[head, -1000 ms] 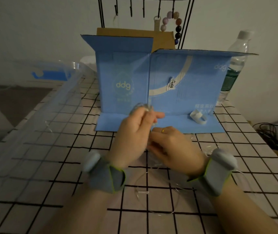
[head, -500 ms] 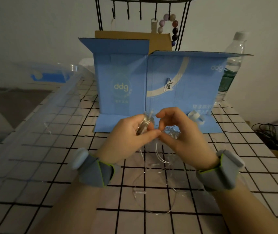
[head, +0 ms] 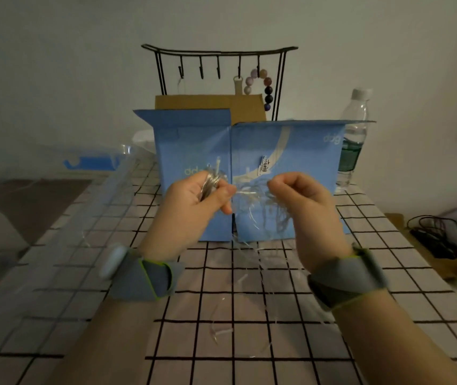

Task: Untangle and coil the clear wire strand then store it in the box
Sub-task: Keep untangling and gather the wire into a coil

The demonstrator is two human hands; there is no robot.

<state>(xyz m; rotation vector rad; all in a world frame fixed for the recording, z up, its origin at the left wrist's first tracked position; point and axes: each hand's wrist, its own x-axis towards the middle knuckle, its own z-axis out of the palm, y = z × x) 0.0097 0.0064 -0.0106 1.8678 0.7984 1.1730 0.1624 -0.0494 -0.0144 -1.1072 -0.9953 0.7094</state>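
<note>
Now two hands (head: 252,198) hold one clear wire strand (head: 260,201) before one blue box (head: 299,151).

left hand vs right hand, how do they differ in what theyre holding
The left hand grips a compact coiled bundle of the clear wire; the right hand pinches loose strands that hang tangled toward the table. The left hand's thumb points right; the right hand's fingers curl left. Both are raised before the blue box and wear grey wristbands.

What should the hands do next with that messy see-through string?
Probably wind another loop: the left hand grips a small coil, while the right hand holds the clear wire, which dangles loose and tangled toward the table.
</note>
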